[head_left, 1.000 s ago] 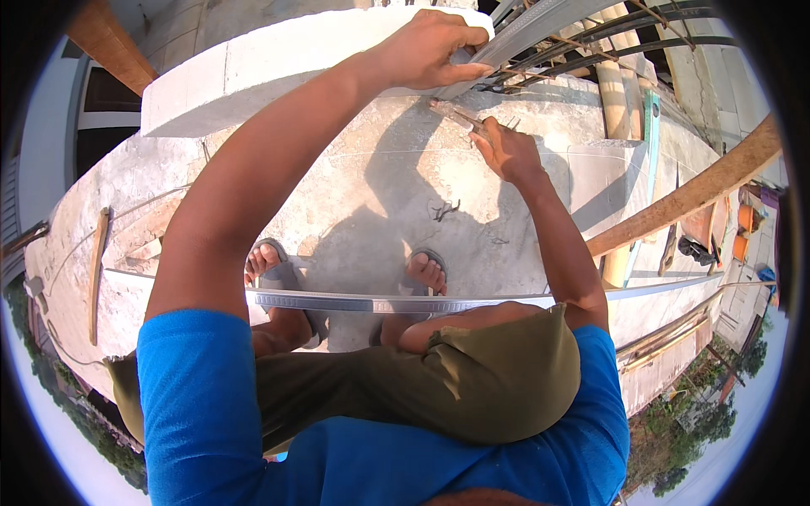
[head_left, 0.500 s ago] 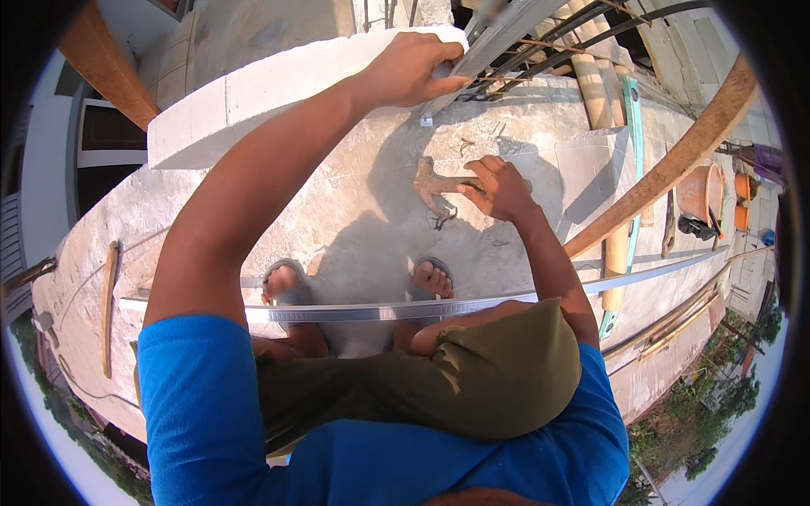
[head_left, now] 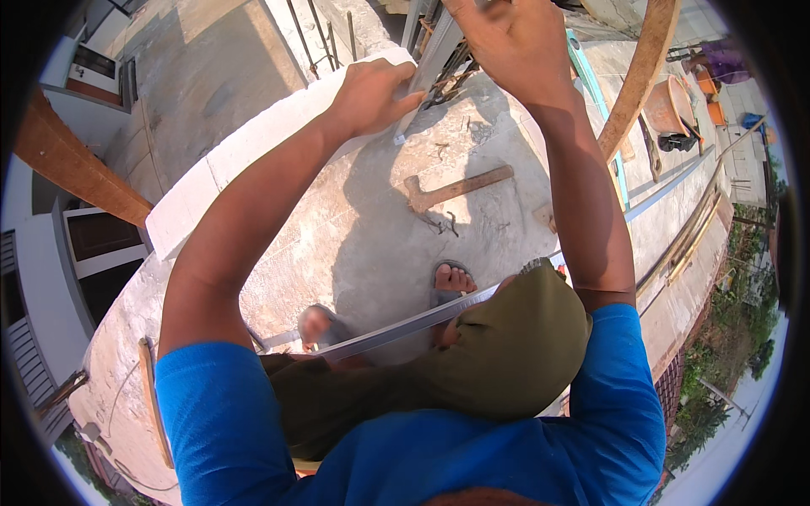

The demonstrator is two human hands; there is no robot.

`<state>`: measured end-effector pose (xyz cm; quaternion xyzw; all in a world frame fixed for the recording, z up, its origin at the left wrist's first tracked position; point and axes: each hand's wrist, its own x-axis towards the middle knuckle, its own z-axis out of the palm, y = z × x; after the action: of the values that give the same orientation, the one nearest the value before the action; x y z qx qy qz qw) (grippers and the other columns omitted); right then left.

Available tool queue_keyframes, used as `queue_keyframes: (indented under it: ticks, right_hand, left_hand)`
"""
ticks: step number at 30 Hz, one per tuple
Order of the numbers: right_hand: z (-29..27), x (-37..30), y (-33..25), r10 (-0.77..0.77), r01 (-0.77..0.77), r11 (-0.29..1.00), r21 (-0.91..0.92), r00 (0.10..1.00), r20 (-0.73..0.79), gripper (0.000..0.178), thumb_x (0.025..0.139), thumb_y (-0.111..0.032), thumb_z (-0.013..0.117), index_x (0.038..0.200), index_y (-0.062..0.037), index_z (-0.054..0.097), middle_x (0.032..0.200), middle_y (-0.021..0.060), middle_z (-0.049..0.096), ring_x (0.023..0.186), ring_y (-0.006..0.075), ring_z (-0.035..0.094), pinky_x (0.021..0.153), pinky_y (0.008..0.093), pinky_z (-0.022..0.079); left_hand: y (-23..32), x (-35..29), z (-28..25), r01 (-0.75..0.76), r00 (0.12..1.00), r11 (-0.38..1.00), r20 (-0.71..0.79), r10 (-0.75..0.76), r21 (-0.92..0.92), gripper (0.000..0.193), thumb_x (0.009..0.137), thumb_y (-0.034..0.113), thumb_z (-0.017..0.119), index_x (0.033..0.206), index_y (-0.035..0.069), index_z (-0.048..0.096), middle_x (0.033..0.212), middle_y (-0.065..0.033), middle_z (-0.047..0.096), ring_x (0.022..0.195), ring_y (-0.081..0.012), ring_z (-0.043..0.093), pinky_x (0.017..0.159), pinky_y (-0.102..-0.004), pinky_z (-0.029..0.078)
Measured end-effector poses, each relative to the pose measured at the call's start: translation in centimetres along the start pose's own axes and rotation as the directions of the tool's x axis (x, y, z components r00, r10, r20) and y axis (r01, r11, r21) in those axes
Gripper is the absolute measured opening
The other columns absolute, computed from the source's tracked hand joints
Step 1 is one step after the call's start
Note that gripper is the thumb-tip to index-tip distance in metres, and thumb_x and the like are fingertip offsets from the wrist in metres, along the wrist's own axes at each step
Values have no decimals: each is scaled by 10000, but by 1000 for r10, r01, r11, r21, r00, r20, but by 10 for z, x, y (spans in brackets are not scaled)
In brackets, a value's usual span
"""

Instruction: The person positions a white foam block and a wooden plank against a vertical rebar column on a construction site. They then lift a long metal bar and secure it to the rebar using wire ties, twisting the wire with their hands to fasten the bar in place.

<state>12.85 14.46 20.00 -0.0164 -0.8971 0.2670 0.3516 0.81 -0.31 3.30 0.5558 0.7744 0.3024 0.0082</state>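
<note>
At the end of a low white block wall [head_left: 278, 126], my left hand [head_left: 371, 97] lies over the edge. Its fingers and thumb close around the edge of an upright grey metal channel [head_left: 434, 61]. My right hand [head_left: 516, 42] is raised beside the channel's upper part. The top rim of the picture cuts its fingertips off, so what they hold, if anything, cannot be made out. A hammer [head_left: 464, 187] with a wooden handle rests on the concrete floor [head_left: 363, 236], below both hands and touched by neither.
A long metal profile [head_left: 405, 327] crosses the floor at my feet. Rebar rods [head_left: 321, 38] stand behind the wall. To the right are a curved wooden pole [head_left: 641, 76], a turquoise level [head_left: 586, 67] and an orange bucket [head_left: 666, 105]. Bent metal bits [head_left: 443, 223] lie near the hammer.
My right hand has let go of the hammer handle, leaving it on the floor, and has risen to the metal channel. My left hand stays at the wall's end. The view has turned somewhat.
</note>
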Motion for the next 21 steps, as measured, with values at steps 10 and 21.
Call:
queue_keyframes:
  ticks: [10,21]
  right_hand:
    - [6,1,-14,92,-92,996,-11,994,56,426,950,-270,728,1195,16,529,1002,284,652,938,434,680,800,473,533]
    - [5,-1,-18,124,-125,992,11,990,59,464,969,-262,705,1252,50,509,977,269,677,880,428,700,767,453,549]
  left_hand:
    - [-17,-9,-8,12,995,992,97,-24,128,659,884,493,762,1414,137,601,1323,-202,607,1199,-335,609,989,-498,500]
    - [-39,-93,-72,300,784,783,327,-527,544,1216,686,472,896,1634,518,136,1601,-233,390,1451,-476,428,1167,-674,383]
